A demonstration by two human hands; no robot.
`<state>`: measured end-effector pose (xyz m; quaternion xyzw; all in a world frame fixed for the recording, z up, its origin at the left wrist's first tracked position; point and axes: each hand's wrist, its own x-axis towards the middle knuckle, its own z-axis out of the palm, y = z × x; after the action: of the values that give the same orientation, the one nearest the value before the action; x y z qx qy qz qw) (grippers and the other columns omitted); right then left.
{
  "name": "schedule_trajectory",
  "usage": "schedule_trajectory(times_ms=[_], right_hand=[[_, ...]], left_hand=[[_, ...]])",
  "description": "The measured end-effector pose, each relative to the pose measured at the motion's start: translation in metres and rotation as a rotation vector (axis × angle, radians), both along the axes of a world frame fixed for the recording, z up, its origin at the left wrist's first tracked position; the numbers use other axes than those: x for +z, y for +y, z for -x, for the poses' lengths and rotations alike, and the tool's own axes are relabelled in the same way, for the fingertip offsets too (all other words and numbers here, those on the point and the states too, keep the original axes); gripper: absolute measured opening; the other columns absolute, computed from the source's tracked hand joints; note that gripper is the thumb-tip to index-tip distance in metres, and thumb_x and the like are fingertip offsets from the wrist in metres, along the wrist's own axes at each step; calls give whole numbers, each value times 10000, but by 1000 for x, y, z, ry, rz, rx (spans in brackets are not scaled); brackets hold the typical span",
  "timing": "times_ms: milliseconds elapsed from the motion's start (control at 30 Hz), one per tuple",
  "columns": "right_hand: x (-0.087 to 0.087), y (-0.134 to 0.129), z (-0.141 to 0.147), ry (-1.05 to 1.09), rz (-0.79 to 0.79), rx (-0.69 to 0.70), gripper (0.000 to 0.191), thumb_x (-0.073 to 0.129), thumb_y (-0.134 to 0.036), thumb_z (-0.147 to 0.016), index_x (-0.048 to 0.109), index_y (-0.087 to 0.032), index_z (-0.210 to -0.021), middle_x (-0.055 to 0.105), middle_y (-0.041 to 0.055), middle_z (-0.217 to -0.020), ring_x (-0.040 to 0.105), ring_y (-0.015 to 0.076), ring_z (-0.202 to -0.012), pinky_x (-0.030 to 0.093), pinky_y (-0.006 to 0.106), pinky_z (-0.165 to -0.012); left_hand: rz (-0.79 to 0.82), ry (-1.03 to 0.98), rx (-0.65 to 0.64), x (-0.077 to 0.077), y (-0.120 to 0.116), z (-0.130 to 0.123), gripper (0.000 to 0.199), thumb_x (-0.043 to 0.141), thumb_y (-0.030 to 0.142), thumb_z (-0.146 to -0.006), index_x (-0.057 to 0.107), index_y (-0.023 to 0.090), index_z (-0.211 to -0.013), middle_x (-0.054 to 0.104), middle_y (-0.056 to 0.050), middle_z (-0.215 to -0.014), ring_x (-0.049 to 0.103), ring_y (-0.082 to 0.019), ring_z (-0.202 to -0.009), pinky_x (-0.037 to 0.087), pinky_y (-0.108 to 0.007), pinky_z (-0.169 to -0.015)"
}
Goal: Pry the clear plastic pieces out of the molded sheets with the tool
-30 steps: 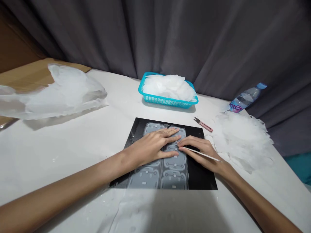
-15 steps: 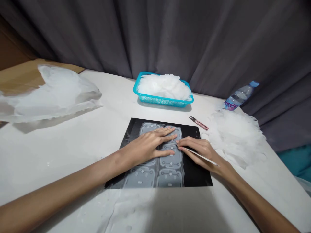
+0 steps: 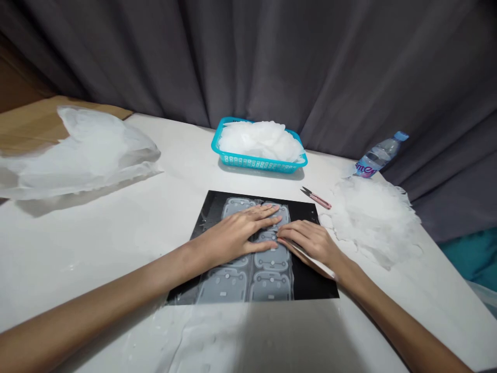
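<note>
My left hand (image 3: 244, 228) lies flat with its fingers spread on a translucent sheet of rounded rectangular pieces (image 3: 271, 290). Part of the sheet is hidden beneath that hand. A black mat (image 3: 315, 285) is under the sheet. Between the fingers of my right hand (image 3: 310, 239) is a thin white stick (image 3: 318, 265), its rear end pointing back toward my wrist. The fingertips of this hand are at the sheet's right column, close beside my left fingers; they hide the stick's tip.
Behind the mat stands a blue basket (image 3: 256, 163) full of white translucent pieces. Pink-handled snips (image 3: 320, 201) lie right of it, near a heap of thin white pieces (image 3: 373, 223) and a tilted water bottle (image 3: 378, 157). At left are a white plastic bag (image 3: 85, 155) and cardboard (image 3: 34, 116).
My right hand has shifted slightly left and down along the sheet, its fingers curling further over the stick. My left hand stays in place. The whole view has moved slightly.
</note>
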<state>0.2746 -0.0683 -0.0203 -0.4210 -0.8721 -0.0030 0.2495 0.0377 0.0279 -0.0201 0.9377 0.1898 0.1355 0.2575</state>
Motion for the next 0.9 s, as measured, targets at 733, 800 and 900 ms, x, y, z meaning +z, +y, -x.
schedule_trajectory(times_ms=[733, 800, 900], right_hand=[[15, 29, -40, 498, 7, -461, 203, 520, -266, -1063, 716, -216, -1039, 670, 63, -1017, 658, 231, -995, 535, 397, -914], [19, 18, -27, 512, 26, -404, 174, 547, -243, -1053, 719, -224, -1059, 669, 56, -1019, 660, 219, -992, 522, 384, -913], [22, 2, -1, 535, 26, -312, 185, 559, -197, -1048, 713, -238, -1140, 658, 55, -1034, 659, 203, -996, 522, 367, -924]], left_hand=[[36, -40, 96, 8, 1, 4, 886, 622, 611, -977, 211, 228, -1662, 267, -173, -1711, 345, -355, -1543, 389, -471, -1203], [31, -155, 134, 15, -5, 3, 520, 616, 536, -1005, 555, 226, -1419, 566, -134, -1453, 536, -316, -1352, 451, -442, -1118], [324, -190, 147, 25, -17, -4, 372, 505, 525, -1058, 683, 199, -1044, 694, -51, -955, 655, -215, -902, 530, -350, -851]])
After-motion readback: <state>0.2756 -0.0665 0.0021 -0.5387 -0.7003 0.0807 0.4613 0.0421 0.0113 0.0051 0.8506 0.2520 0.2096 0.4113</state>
